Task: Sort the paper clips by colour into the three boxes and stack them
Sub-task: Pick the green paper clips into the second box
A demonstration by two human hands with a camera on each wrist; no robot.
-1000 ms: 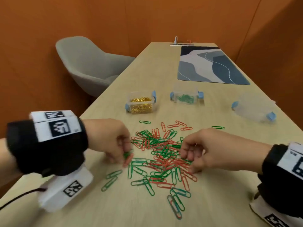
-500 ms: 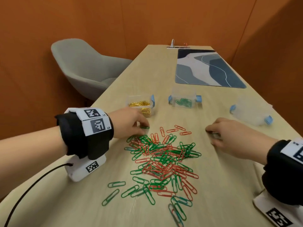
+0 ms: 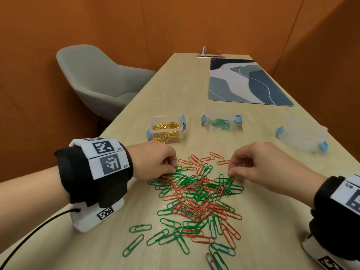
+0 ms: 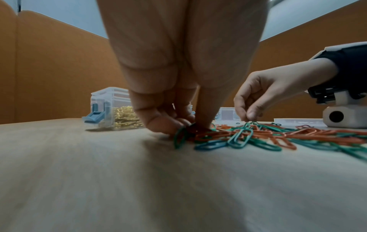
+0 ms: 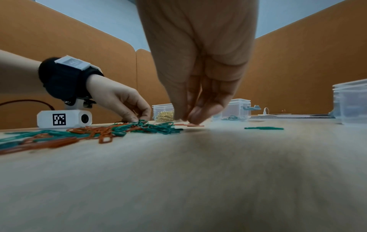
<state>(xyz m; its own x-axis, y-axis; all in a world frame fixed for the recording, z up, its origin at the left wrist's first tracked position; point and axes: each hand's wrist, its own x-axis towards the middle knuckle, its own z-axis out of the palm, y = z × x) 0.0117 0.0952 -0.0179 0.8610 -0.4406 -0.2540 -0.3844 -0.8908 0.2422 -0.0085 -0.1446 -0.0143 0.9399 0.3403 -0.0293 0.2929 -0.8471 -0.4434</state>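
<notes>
A mixed pile of red and green paper clips point(image 3: 198, 193) lies on the wooden table point(image 3: 81, 254). Behind it stand a clear box of gold clips point(image 3: 165, 131), a clear box with a few green clips point(image 3: 221, 121) and an empty clear box point(image 3: 303, 135) at the right. My left hand point(image 3: 173, 168) pinches a green clip point(image 4: 181, 136) at the pile's far left edge. At the far right edge my right hand point(image 3: 230, 169) has thumb and fingers point(image 5: 195, 116) pressed together, and a green clip point(image 4: 250, 124) stands up from the pile under them.
One green clip point(image 5: 264, 128) lies alone to the right of my right hand. A blue patterned mat point(image 3: 249, 82) covers the table's far right, with a cable hub point(image 3: 211, 55) at the far end. A grey chair point(image 3: 101, 80) stands past the table's left edge.
Both hands reached outward half a second ago, the left towards the gold box, the right towards the lone green clip. Now both are back at the pile's far edge.
</notes>
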